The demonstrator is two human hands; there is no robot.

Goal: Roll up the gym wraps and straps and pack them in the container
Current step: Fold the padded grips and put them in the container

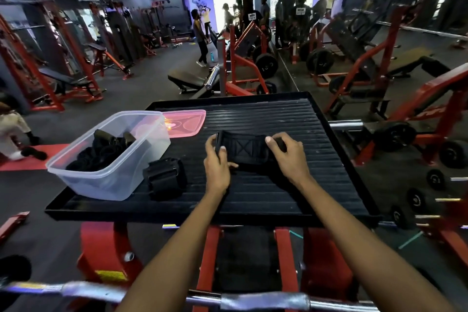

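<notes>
A black gym wrap [244,149] with stitched cross seams lies spread on the ribbed black platform [291,185]. My left hand [217,159] grips its left end and my right hand [287,154] grips its right end. A rolled black wrap [164,178] rests on the platform to the left of my hands. Beside it stands a clear plastic container [111,172] holding several black rolled straps [101,149].
A pink translucent lid [184,123] lies flat behind the container. Red gym machines, weight plates and a bench surround the platform. A steel bar [253,300] crosses below my forearms. Several people stand far back in the gym.
</notes>
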